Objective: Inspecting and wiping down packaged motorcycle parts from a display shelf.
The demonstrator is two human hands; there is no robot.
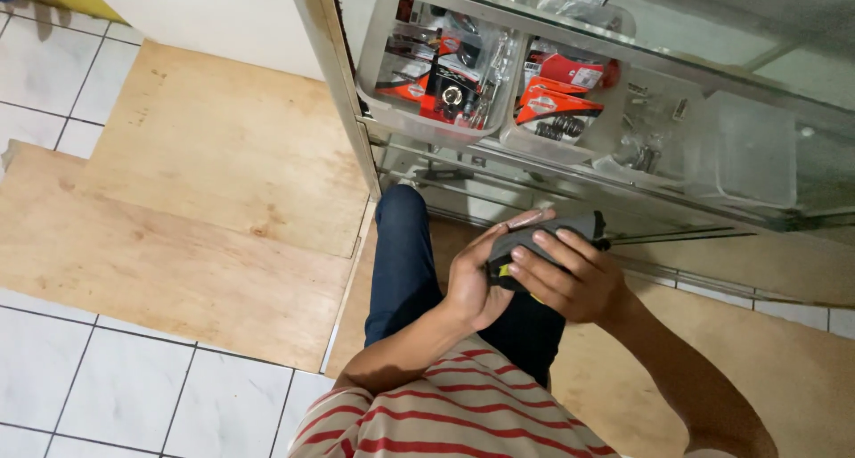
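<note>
Your right hand [570, 284]: fingers [548, 244] curled over the top of a grey, boxy plastic hand tool with a yellow patch [543, 244], closed on it. Your left hand [476, 284]: wrapped around the tool's near end from 9 o'clock, fingertips reaching along its upper edge, also closed on it. The tool sits between both palms, above your dark-blue trousered thigh [401, 262].

At 12 o'clock: a glass-fronted display cabinet with a metal frame [343, 93], close ahead of the hands. Inside, a clear plastic bin of red-and-black packaged parts [427, 66], a second clear bin of orange-red packets [557, 102] beside it, and an empty-looking clear tub [744, 151] at 2 o'clock.

At 9 o'clock: bare plywood sheets [196, 200] over white floor tiles [116, 387].
</note>
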